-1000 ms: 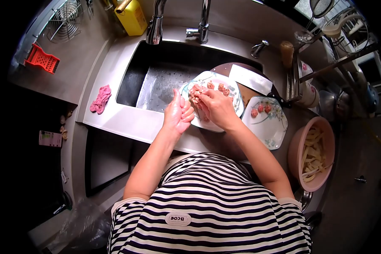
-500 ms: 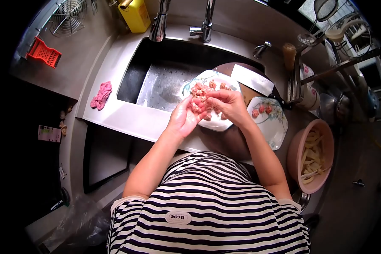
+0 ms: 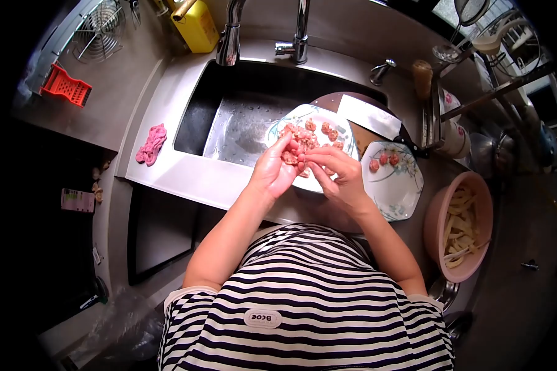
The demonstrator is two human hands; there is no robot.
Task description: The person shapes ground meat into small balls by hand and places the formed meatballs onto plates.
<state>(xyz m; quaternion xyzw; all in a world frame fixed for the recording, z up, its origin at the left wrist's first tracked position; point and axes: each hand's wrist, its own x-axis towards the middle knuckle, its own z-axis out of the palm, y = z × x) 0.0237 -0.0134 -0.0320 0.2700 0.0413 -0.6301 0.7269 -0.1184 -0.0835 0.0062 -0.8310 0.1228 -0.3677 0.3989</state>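
Over the near edge of a white floral plate [image 3: 346, 137], my left hand [image 3: 275, 169] is cupped with its fingers curled round a bit of minced meat. My right hand [image 3: 339, 176] meets it from the right, its fingertips touching the meat at the left fingers. Behind the hands lies a heap of pink minced meat [image 3: 304, 136] on the plate, with several small meatballs [image 3: 333, 135] to its right. A second floral plate [image 3: 395, 191] holds three reddish meatballs [image 3: 384, 159] near its far side.
A sink [image 3: 235, 127] with a chrome faucet [image 3: 228, 46] lies behind. A cleaver [image 3: 369, 116] rests on a round board at the right. Further right is a pink basin [image 3: 436, 229] of pale strips. A pink cloth [image 3: 151, 144] lies left, near a red grater [image 3: 67, 85].
My left hand was a loose fist with thumb up and is now turned up around meat. My right hand has moved from the heap to the left fingertips.
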